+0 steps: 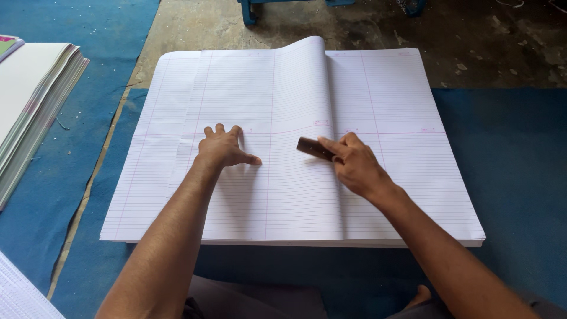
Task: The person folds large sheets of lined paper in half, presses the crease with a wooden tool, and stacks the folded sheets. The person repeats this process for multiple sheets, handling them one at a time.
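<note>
A large stack of white ruled paper sheets (407, 118) lies on a blue mat in front of me. Its top sheet is folded over, with the fold bulging up near the middle (307, 77). My left hand (223, 147) presses flat on the folded sheet, fingers together and thumb out to the right. My right hand (354, 165) grips a small dark brown wooden block (312, 147) and holds it against the paper beside the fold line.
A second pile of paper sheets (29, 100) sits on the blue mat (514, 153) at the left. More ruled sheets (18, 295) show at the bottom left corner. Bare concrete floor (472, 41) lies beyond, with blue furniture legs (248, 12) at the top.
</note>
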